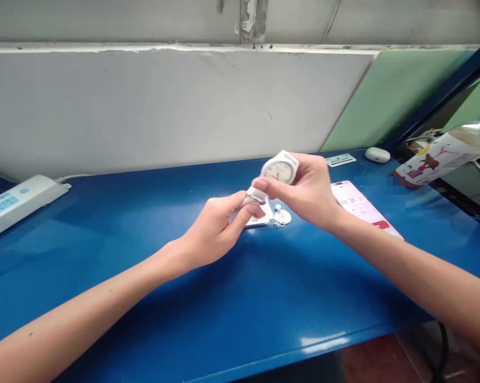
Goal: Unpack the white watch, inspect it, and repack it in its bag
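A white wristwatch with a round pale dial is held above the blue table. My right hand grips it by the case, thumb below the dial and fingers behind it. My left hand is closed in a pinch on the white strap hanging from the case, its fingertips just left of my right thumb. Beneath the hands lies a flat, pale card-like piece, partly hidden by my left fingers. Beside it on the table are a small round white disc and a tiny white knob-like part.
A phone showing a running timer lies right of the hands. Farther back are a small printed card and a white earbud case. A bottle leans at the right, and a power strip lies at the left.
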### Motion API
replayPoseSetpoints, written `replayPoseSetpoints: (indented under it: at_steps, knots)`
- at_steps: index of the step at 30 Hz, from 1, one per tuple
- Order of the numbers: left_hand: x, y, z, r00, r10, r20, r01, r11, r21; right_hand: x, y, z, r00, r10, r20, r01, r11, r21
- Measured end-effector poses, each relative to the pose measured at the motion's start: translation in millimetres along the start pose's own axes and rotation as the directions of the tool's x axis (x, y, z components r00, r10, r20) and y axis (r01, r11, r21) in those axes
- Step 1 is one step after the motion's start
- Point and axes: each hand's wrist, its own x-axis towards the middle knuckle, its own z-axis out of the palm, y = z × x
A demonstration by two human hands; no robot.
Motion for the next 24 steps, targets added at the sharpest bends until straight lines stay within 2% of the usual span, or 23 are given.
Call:
replayPoseSetpoints:
  at_steps: [1,3,5,7,12,15,18,24]
  knots:
    - [0.5,2.8,1.3,0.999,-0.052,0.007,0.053,0.989,-0.135,4.8,0.3,4.6,0.998,0.056,0.03,-0.059,0.995,0.085]
    - [1.6,7.3,4.7,0.985,-0.171,0.038,0.173,0.911,-0.374,12.0,3.6,13.7,0.983,0.173,0.066,-0.184,0.953,0.242]
    - [2.4,9.6,9.1,0.958,-0.256,0.13,0.283,0.772,-0.569,15.4,8.4,21.2,0.953,0.267,0.141,-0.3,0.891,0.34]
    - [2.7,9.7,13.8,0.934,-0.301,0.193,0.348,0.636,-0.689,15.8,13.0,26.0,0.919,0.327,0.22,-0.392,0.818,0.421]
    - [3.0,5.1,22.6,0.9,-0.341,0.27,0.411,0.464,-0.785,14.4,24.7,28.7,0.797,0.375,0.474,-0.603,0.538,0.589]
    - [3.2,0.4,24.6,0.874,-0.39,0.291,0.435,0.357,-0.826,15.8,32.6,29.1,0.737,0.367,0.568,-0.676,0.41,0.613]
    - [2.7,-2.9,25.1,0.839,-0.447,0.309,0.463,0.292,-0.837,17.1,37.5,29.8,0.717,0.354,0.6,-0.697,0.353,0.624]
    - [2.2,-1.2,25.4,0.794,-0.511,0.33,0.511,0.266,-0.817,17.0,38.2,29.5,0.684,0.35,0.64,-0.729,0.338,0.595]
